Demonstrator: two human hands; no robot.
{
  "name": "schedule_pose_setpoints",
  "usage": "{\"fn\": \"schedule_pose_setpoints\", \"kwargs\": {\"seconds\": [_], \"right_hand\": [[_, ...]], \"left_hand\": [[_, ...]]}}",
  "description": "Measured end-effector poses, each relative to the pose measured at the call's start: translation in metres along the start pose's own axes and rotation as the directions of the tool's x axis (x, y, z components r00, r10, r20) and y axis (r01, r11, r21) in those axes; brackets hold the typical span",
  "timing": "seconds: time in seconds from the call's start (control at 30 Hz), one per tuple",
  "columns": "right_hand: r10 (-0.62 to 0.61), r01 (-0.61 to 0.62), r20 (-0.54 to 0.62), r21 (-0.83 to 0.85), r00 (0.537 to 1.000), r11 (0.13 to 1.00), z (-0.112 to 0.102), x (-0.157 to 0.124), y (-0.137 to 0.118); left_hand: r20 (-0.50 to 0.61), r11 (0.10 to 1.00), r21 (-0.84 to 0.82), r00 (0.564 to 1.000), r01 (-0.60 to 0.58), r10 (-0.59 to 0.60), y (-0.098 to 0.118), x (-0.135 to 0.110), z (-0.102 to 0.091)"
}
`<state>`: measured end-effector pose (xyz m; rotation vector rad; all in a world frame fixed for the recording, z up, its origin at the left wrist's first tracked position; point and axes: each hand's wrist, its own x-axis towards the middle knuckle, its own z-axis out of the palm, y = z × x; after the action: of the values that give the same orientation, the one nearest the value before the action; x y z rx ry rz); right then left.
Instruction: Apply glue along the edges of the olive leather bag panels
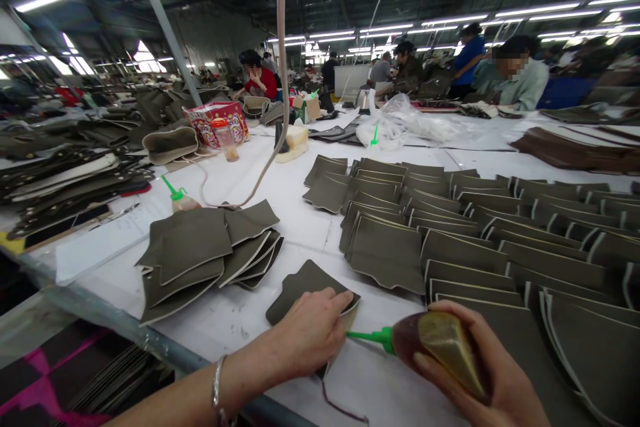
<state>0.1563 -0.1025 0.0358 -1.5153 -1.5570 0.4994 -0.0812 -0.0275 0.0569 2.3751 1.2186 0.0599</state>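
- My right hand (493, 367) is wrapped round a bottle (445, 353) of amber-brown liquid, its green nozzle (370, 335) pointing at my left hand (313, 323).
- My left hand lies over a grey-brown panel (305, 280); its thumb is hidden, so I can't tell whether it pinches.
- That panel sits near the table's front rail (115, 320), with bare white tabletop (305, 240) between a loose stack (193, 247) and overlapping rows (465, 253).
- Beyond the stack stand another green-nozzled bottle (184, 203) and an orange-lidded cup (226, 140).
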Motion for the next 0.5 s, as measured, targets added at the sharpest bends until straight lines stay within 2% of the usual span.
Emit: {"fn": "schedule_pose_setpoints", "kwargs": {"seconds": [0.17,0.33,0.5], "right_hand": [[0.005,-0.007,-0.053,-0.045,0.999,0.999,-0.001,0.001,0.008],[0.088,-0.093,0.095,0.049,0.992,0.994,0.002,-0.008,0.008],[0.120,-0.122,0.042,0.054,0.992,0.991,0.003,-0.012,0.008]], "left_hand": [[0.003,1.000,-0.007,1.000,0.003,-0.003,-0.002,0.000,0.002],[-0.029,1.000,-0.021,0.999,-0.015,0.014,-0.004,0.000,0.004],[-0.032,1.000,-0.025,0.999,-0.006,0.005,-0.004,-0.002,0.005]]}}
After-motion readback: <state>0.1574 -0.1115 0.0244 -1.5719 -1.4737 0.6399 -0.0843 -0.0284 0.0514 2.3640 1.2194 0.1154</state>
